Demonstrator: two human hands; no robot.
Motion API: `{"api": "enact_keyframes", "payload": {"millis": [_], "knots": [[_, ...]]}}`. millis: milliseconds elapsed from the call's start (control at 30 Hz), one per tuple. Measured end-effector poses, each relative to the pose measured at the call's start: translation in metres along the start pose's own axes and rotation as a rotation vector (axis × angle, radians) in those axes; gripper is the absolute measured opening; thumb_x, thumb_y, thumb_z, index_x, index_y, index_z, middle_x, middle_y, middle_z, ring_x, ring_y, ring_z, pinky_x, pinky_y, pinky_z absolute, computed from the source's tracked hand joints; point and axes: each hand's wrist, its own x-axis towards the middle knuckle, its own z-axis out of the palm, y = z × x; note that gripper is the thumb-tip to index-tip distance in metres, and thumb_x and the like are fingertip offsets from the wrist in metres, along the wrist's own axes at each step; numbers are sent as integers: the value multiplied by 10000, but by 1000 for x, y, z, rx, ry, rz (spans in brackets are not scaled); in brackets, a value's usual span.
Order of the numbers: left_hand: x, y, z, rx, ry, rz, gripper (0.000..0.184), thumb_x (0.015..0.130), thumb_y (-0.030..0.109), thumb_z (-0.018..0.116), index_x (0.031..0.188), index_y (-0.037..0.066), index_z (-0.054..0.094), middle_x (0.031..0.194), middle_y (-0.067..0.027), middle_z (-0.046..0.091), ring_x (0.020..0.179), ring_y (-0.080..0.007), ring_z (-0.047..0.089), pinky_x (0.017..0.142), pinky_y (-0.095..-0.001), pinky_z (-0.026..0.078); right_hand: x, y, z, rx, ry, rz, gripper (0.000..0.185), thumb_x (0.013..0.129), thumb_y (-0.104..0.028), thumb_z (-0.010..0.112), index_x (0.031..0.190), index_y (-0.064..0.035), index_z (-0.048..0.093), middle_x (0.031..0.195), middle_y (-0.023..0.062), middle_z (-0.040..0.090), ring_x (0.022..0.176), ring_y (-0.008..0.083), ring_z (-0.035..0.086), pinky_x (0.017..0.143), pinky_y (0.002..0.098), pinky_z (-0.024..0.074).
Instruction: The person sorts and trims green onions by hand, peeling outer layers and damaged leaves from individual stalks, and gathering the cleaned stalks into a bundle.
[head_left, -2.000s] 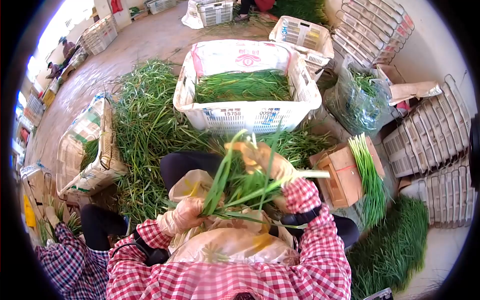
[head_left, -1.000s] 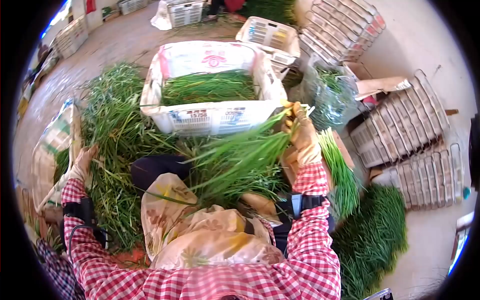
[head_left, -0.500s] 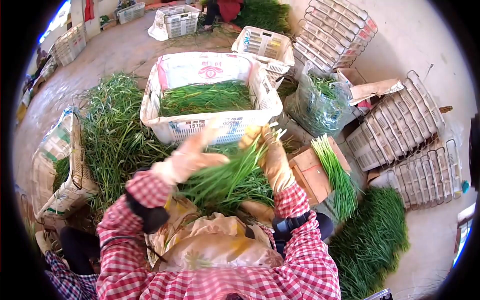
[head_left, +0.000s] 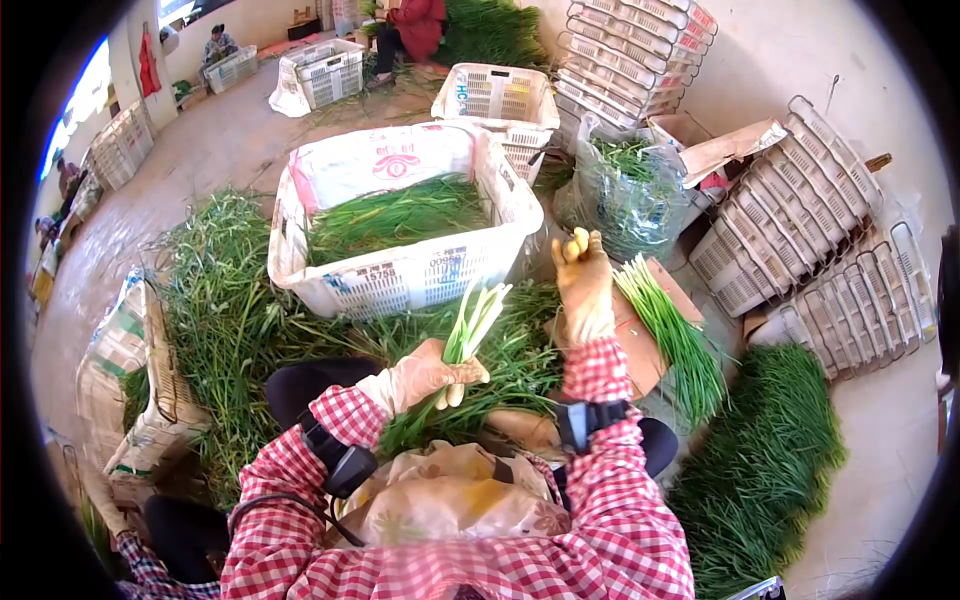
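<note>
My left hand [head_left: 425, 375], in a pale glove, is closed round a small bunch of chives [head_left: 474, 322]. The white stalk ends point up and the green leaves hang below the fist. My right hand [head_left: 583, 283], in a yellow-stained glove, is raised to the right of it. Its fingers are half curled and apart, with nothing visible in them. Beside that hand, a sorted bundle of chives [head_left: 672, 340] lies across a reddish-brown block [head_left: 640, 350]. Loose chives [head_left: 510, 345] are heaped in front of me, beneath my left hand.
A white crate [head_left: 400, 285] with greens inside stands ahead. Tangled leaves [head_left: 225, 290] pile up at left by another crate [head_left: 165, 410]. At right are a plastic bag [head_left: 630, 200], stacked crates [head_left: 790, 210] and a large chive heap [head_left: 765, 450]. A co-worker [head_left: 412, 30] sits far back.
The chives have passed from my right hand to my left, now white ends up. My left hand has come down and right; the right has let go. The view has shifted slightly.
</note>
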Motion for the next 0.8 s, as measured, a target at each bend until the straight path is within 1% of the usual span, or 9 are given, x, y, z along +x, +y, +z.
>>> {"api": "enact_keyframes", "payload": {"millis": [133,267,300,367,433,500,567,700,800], "knots": [[8,6,-3,70,157,29,204,852,178,628,952,1,613,604,-37,566,471,-98,525,406,-216,415,-63,16,-11,-713,-212,491,338,896,-332,568,1002,-14,606,1018,97,647,938,170,622,819,333,507],[59,-43,-24,610,282,375,311,893,183,516,1128,-19,501,860,-61,609,741,-143,560,683,-280,489,-125,71,16,-1423,-365,90,392,915,-340,532,1191,-63,497,1012,76,606,899,184,567,811,319,455],[92,-81,-40,-384,166,354,319,944,211,437,1173,-2,501,993,-82,585,892,-168,531,840,-306,451,-120,93,2,-1477,-265,-13,385,928,-301,519,1215,-49,468,992,81,598,883,176,556,804,314,451],[94,-56,-31,17,369,315,333,990,221,343,1229,45,493,1106,-64,555,992,-159,512,927,-306,405,-106,112,2,-1138,-115,-213,369,922,-277,499,1169,-5,466,972,200,606,882,310,603,782,377,469],[107,-29,-6,-489,462,346,350,990,250,361,1254,54,481,1159,-56,547,1052,-170,508,945,-318,401,-99,99,24,-959,-33,-346,352,930,-272,484,1149,4,477,966,193,605,891,312,602,788,358,461],[117,-7,18,-924,329,418,439,922,312,524,1256,33,468,1021,-62,635,849,-205,618,730,-315,499,-80,70,35,-903,-108,-363,265,943,-173,493,1134,11,482,972,58,570,840,117,512,781,257,427],[115,-19,6,973,640,709,548,813,173,630,1295,39,407,991,-129,642,839,-290,638,716,-372,512,-65,20,64,-691,-129,-496,215,963,-205,433,1028,-18,517,880,53,583,825,155,564,782,302,464],[142,-51,-1,1091,422,-116,601,793,232,629,1318,73,382,1007,-205,624,919,-344,615,778,-398,497,-29,-97,75,-676,-196,-564,240,950,-255,483,978,-24,540,793,62,596,702,173,615,676,303,518],[159,-137,-36,1027,176,-127,451,813,221,637,1200,35,499,927,-205,631,813,-326,629,696,-388,496,-31,-185,87,-941,-156,-718,169,943,-199,493,1018,-49,514,792,52,583,683,145,583,648,287,509]]}}
